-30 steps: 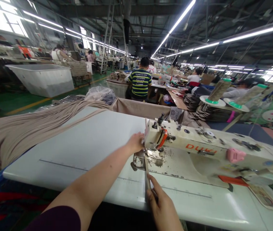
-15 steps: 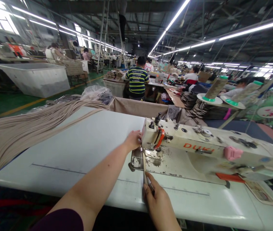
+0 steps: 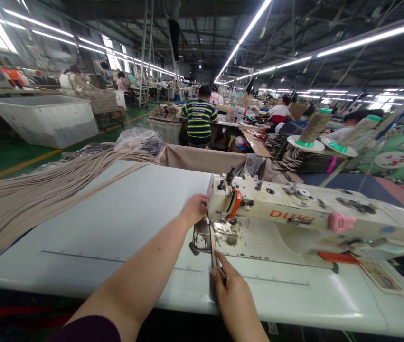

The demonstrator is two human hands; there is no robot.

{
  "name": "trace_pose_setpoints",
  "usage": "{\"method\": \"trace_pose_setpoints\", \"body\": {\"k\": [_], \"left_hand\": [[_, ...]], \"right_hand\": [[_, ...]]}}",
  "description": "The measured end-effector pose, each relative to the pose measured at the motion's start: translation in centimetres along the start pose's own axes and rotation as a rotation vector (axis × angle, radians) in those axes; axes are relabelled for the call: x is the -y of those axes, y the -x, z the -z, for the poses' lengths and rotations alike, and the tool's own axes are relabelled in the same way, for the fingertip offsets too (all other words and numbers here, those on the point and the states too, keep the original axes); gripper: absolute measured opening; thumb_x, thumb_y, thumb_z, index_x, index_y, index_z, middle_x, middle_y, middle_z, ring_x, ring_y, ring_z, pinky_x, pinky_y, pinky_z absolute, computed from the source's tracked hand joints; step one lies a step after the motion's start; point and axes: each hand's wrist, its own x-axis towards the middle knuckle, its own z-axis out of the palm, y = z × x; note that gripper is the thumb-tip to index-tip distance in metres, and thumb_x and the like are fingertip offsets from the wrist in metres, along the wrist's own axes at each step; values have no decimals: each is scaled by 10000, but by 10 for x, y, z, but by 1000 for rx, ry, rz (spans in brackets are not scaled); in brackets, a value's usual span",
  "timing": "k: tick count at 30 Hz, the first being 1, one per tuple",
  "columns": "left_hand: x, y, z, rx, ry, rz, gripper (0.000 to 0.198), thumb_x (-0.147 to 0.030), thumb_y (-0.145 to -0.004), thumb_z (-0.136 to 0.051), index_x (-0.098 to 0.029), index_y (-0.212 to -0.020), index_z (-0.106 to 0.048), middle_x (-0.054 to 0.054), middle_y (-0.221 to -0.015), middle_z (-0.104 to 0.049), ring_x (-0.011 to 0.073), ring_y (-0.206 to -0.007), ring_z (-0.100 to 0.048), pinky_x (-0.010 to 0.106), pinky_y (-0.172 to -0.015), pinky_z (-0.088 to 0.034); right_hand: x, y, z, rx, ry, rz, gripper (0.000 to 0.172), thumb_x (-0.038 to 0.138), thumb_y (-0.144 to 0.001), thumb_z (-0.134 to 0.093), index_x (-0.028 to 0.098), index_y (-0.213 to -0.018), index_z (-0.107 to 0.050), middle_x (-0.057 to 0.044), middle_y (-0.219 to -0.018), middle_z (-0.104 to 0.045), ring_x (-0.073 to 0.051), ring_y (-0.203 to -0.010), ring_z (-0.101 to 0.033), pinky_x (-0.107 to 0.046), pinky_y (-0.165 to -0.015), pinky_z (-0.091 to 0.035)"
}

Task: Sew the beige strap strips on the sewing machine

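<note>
My left hand reaches behind the head of the white sewing machine, fingers hidden by the machine's end near the needle. My right hand lies at the table's front edge, fingers closed in a pinch on a narrow beige strip that runs from the hand up to the presser foot over the metal needle plate. A small metal tool also seems to be in that hand's fingers.
A big heap of beige strips covers the white table's left side. Thread cones stand behind the machine. A beige cloth bin and a fan lie beyond. Other workers sit ahead, one in a striped shirt.
My view has drifted slightly up and right. Both hands stay in place; the right hand has slid a little nearer the needle along the strip.
</note>
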Motion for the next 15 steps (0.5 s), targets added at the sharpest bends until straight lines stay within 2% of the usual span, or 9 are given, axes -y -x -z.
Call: {"method": "trace_pose_setpoints", "body": {"k": [5, 9, 11, 15], "left_hand": [[5, 1, 4, -125, 195, 96, 67, -228, -749, -699, -199, -771, -756, 50, -1045, -762, 233, -1028, -668, 353, -963, -513], [6, 8, 5, -198, 423, 215, 212, -392, -797, -672, -190, -732, -680, 17, -769, -705, 207, -835, -666, 340, -821, -542], [5, 17, 5, -219, 561, 252, 274, -455, -808, -659, -186, -759, -654, 14, -734, -693, 195, -781, -671, 344, -797, -563], [1, 46, 14, -282, 804, 270, 369, -526, -763, -729, -192, -762, -572, 45, -805, -714, 193, -834, -716, 394, -901, -605]], "right_hand": [[-1, 0, 0, -155, 39, 120, 432, 384, -1018, -506, 197, -1387, -628, -164, -1239, -671, -289, -1091, -686, -437, -969, -573], [2, 0, 3, -240, -53, 197, 332, 361, -999, -560, 187, -1256, -679, -159, -1203, -646, -275, -1102, -659, -414, -991, -561], [8, 0, 5, -246, -104, 215, 295, 378, -1003, -568, 186, -1184, -700, -159, -1197, -647, -270, -1098, -653, -392, -980, -557], [25, 0, 6, -172, -202, 188, 310, 470, -1004, -571, 202, -1069, -712, -109, -1042, -685, -250, -968, -655, -365, -894, -541]]}}
